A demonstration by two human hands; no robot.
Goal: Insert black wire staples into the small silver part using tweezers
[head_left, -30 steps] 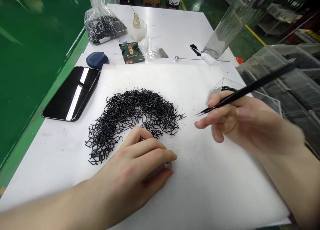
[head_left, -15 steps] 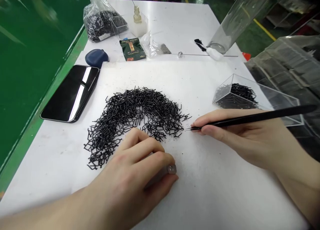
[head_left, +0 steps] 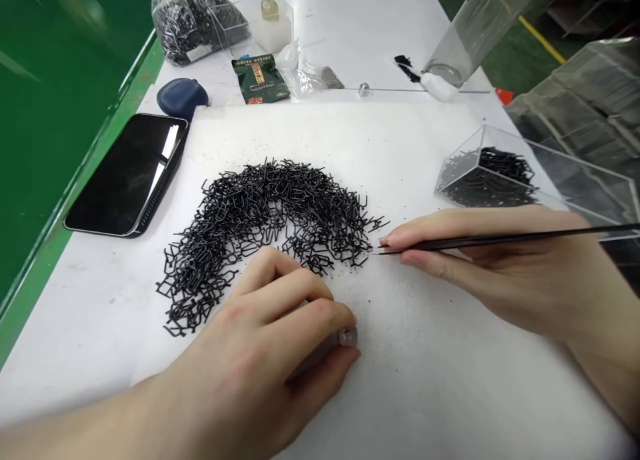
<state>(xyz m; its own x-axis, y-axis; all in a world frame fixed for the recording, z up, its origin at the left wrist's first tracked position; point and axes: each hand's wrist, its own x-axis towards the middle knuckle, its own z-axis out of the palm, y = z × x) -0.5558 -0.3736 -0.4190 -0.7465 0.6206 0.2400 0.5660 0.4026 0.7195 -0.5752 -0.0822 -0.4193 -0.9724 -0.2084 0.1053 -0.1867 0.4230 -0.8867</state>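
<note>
Small bent black pieces lie in an arched pile (head_left: 270, 193) on the white work surface. My right hand (head_left: 500, 267) is closed on black tweezers (head_left: 530, 236), whose tips point left, just beside the pile's right end. Nothing can be made out between the tips. Curled below the arch, my left hand (head_left: 280, 333) has its thumb and fingers wrapped round a small clear object (head_left: 349, 337), mostly hidden by the fingers. A clear open box (head_left: 505, 173) with more black pieces stands behind my right hand.
A phone (head_left: 127, 173) and a dark blue case (head_left: 183, 98) lie at the left. Farther back are a bag of black pieces (head_left: 193, 30), a green packet (head_left: 260, 79), a small bottle (head_left: 269, 3), a thin rod (head_left: 400, 90) and a clear cylinder (head_left: 465, 47).
The view has shifted slightly, so the objects at the back sit higher in the picture. The tweezers have turned in my right hand and look narrower. My left hand keeps its grip.
</note>
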